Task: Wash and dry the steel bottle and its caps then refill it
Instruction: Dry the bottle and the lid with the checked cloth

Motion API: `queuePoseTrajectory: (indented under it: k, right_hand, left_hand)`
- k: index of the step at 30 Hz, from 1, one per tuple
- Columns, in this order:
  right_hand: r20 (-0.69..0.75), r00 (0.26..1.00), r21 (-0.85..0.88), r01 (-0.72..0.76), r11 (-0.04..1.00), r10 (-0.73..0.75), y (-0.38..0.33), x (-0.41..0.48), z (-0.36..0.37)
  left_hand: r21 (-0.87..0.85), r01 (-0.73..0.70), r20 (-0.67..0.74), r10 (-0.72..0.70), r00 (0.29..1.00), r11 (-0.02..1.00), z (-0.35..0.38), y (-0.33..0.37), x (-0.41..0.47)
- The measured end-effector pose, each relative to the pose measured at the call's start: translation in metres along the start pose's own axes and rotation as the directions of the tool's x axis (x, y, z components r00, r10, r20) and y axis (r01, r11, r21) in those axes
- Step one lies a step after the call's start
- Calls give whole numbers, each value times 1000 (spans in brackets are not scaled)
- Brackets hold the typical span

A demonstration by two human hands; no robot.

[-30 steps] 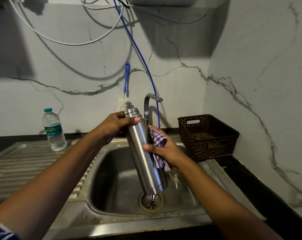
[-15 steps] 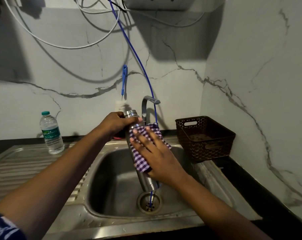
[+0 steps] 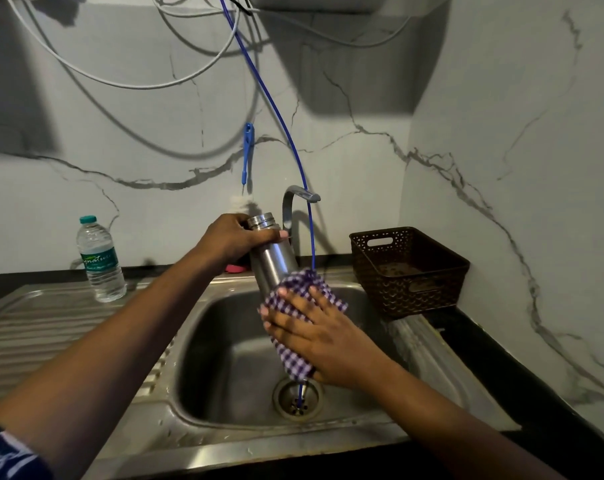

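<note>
Bottle position: the steel bottle (image 3: 272, 258) is held above the sink (image 3: 224, 441), tilted, with its open threaded neck toward 11 o'clock and its base toward 5 o'clock over the drain (image 3: 297, 398). No cap is fitted.

Hands: the left hand (image 3: 231, 242) grips the bottle just below the neck, fingers curled round it. The right hand (image 3: 316, 329) lies across the lower body with fingers spread and nearly straight, pressing a purple checked cloth (image 3: 295, 358) against the steel. The cloth wraps the lower half of the bottle. The right thumb is hidden.

Surroundings: a faucet (image 3: 288, 209) stands at 12 o'clock behind the bottle, and a thin blue tube (image 3: 276, 112) runs down past it into the drain. A brown basket (image 3: 407, 282) sits on the counter at 2 o'clock, and a plastic water bottle (image 3: 101, 261) stands upright at 9 o'clock.
</note>
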State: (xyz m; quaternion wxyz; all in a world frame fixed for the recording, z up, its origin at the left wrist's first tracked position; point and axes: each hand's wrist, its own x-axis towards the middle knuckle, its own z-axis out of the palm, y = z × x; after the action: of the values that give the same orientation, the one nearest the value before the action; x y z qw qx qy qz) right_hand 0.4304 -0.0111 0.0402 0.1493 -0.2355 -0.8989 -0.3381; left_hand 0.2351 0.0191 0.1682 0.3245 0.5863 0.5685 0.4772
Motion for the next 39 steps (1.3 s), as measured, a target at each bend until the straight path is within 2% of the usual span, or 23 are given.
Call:
queuePoseTrajectory:
  k: [2, 4, 6, 7, 8, 9, 10, 11, 13, 14, 15, 17, 20, 24, 26, 29, 32, 35, 39]
  right_hand:
    - [28, 995, -46, 96, 994, -95, -4, -31, 12]
    - [-6, 995, -35, 97, 995, -98, -3, -48, 18]
    - [-66, 996, 107, -60, 992, 68, 0, -43, 17]
    - [-72, 975, 291, -181, 940, 210, 1, -33, 14]
    - [-23, 935, 512, -294, 807, 354, 2, -20, 8]
    - [68, 876, 709, -380, 595, 478, 3, -7, 2]
    - [171, 804, 841, -420, 340, 570, 4, 4, -2]
    - [295, 724, 897, -435, 80, 624, 6, 13, -4]
    - [553, 582, 833, -380, -402, 596, 9, 21, -3]
    - [642, 536, 753, -305, -584, 548, 10, 22, 1]
    - [705, 501, 668, -232, -707, 501, 11, 22, 6]
    - [795, 445, 522, -153, -839, 413, 13, 22, 13]
    - [855, 418, 393, -136, -909, 307, 11, 25, 18]
    - [882, 424, 301, -168, -939, 206, 0, 30, 18]
    - [882, 423, 295, -156, -943, 206, -2, 30, 17]
    - [875, 398, 334, -87, -938, 275, 1, 32, 13]
    - [860, 401, 357, -28, -934, 316, 0, 44, 13]
    - [842, 395, 416, -39, -909, 368, -17, 72, 15]
    - [725, 252, 681, -124, -722, 641, -48, 119, 21]
  left_hand:
    - [1, 3, -17, -3, 1000, 1000, -3, -2, -1]
    - [-18, 22, -44, -23, 999, 1000, -7, -4, -1]
    - [-74, 30, -80, -36, 996, 997, -12, -3, -1]
    - [-89, 27, -98, -35, 995, 996, -14, -1, -1]
    - [-87, 17, -113, -27, 993, 996, -17, 0, 0]
    - [-79, 0, -126, -10, 992, 997, -19, 1, 0]
    - [-75, -19, -140, 8, 990, 997, -21, 1, 0]
    - [-79, -31, -153, 18, 988, 996, -23, 1, 0]
    - [-84, -34, -181, 18, 983, 996, -28, -3, 0]
    - [-81, -29, -189, 13, 982, 996, -30, -5, 0]
    - [-80, -19, -196, 3, 981, 997, -32, -8, -1]
    - [-105, 3, -213, -25, 977, 994, -35, -13, -3]
    - [-162, -1, -268, -43, 963, 987, -40, -20, -7]
    - [-47, -85, -359, 63, 931, 995, -54, -25, -6]
    - [-22, -94, -371, 79, 925, 995, -62, -25, -7]
    - [54, -120, -405, 132, 905, 991, -76, -25, -11]
    - [264, -135, -426, 241, 872, 955, -91, -24, -20]
    - [433, -104, -433, 308, 847, 895, -112, -22, -34]
    - [472, -57, -471, 307, 827, 880, -157, -23, -49]
